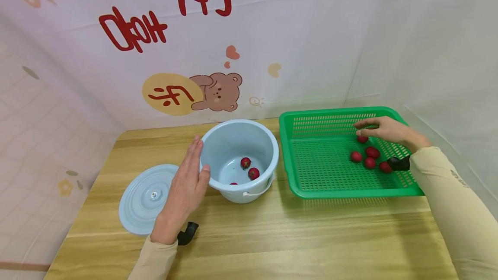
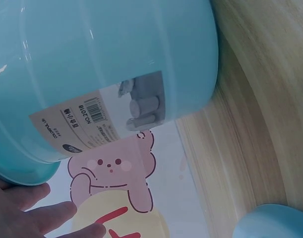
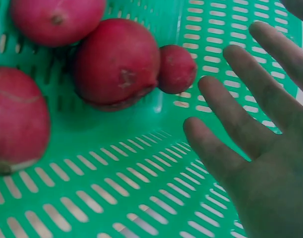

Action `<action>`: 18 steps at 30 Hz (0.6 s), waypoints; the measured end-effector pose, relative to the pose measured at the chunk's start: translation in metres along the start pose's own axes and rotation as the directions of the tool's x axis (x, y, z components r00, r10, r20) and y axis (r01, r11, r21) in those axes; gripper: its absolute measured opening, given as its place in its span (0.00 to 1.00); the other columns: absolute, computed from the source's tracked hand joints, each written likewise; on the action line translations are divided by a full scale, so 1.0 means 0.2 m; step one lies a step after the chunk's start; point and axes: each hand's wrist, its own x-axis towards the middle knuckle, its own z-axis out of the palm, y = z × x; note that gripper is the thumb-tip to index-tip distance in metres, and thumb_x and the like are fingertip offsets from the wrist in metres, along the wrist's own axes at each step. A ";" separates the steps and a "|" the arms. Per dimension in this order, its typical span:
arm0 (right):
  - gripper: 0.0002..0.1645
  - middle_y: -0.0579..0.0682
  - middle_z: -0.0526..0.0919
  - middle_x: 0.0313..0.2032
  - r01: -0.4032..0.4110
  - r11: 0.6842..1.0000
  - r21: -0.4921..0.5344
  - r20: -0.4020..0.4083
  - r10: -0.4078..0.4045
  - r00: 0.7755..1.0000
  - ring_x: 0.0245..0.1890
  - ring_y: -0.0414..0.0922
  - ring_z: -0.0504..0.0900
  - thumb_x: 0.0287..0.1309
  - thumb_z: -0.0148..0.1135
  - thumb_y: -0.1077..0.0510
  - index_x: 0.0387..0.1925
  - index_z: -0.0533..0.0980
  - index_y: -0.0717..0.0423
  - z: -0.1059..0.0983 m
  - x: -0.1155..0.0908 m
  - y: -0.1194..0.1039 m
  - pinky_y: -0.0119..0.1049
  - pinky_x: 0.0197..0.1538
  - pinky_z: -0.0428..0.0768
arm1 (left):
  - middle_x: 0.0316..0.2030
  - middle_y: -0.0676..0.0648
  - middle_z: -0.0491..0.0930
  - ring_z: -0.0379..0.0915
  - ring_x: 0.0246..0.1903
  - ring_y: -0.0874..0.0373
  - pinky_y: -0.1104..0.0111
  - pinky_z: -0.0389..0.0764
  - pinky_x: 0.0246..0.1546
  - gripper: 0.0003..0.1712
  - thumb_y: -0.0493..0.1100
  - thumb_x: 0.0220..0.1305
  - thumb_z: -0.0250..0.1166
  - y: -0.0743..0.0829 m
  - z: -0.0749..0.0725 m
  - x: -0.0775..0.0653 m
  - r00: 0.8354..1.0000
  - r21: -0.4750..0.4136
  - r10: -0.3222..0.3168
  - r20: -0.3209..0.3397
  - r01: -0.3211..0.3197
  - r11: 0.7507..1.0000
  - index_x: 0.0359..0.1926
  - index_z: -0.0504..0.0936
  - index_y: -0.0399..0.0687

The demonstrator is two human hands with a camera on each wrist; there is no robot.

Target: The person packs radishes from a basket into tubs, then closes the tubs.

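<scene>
My left hand (image 1: 188, 189), fingers straight, rests at the left rim of a light blue bucket (image 1: 237, 131). Three red radishes are visible in the bucket, one radish (image 1: 253, 173) near the middle of its floor. Over the right side of a green plastic basket (image 1: 311, 194) hovers my right hand (image 1: 393, 131). Its fingers (image 3: 225, 124) are spread in the right wrist view, and nothing is seen in its grasp. Several radishes lie below it, including a radish (image 1: 362, 139) just under the fingertips and a large radish (image 3: 116, 64) in the right wrist view.
A round light blue lid (image 1: 136, 202) lies on the wooden table (image 1: 272, 241), left of the bucket and partly behind my left hand. The bucket's white handle (image 1: 258, 191) hangs down in front. A printed cloth backdrop (image 1: 311, 46) stands behind the table.
</scene>
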 end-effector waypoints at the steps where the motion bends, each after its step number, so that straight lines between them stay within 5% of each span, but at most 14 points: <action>1: 0.37 0.70 0.69 0.70 -0.005 1.000 0.001 0.007 0.005 1.000 0.70 0.73 0.63 0.74 0.58 0.40 0.72 0.70 0.59 0.00 0.00 0.01 0.73 0.64 0.65 | 0.82 0.45 0.50 0.47 0.80 0.47 0.42 0.60 0.73 0.36 0.48 0.80 0.49 0.00 0.00 0.00 1.000 0.001 0.000 0.000 0.000 1.000 0.81 0.54 0.38; 8: 0.39 0.70 0.67 0.71 -0.041 0.999 0.012 0.032 0.040 0.999 0.72 0.73 0.58 0.73 0.58 0.38 0.73 0.69 0.59 0.02 0.01 0.04 0.75 0.65 0.62 | 0.82 0.44 0.50 0.47 0.80 0.48 0.43 0.60 0.73 0.36 0.49 0.81 0.48 0.00 0.00 0.01 1.000 0.005 0.003 0.003 -0.003 1.000 0.81 0.54 0.38; 18: 0.36 0.68 0.75 0.65 -0.026 1.000 -0.013 -0.013 0.026 1.000 0.64 0.69 0.73 0.74 0.59 0.42 0.71 0.71 0.60 0.02 0.03 0.06 0.70 0.62 0.69 | 0.82 0.44 0.50 0.47 0.79 0.47 0.41 0.61 0.73 0.37 0.47 0.79 0.50 0.00 -0.01 0.01 1.000 0.004 -0.004 0.010 0.004 1.000 0.81 0.53 0.39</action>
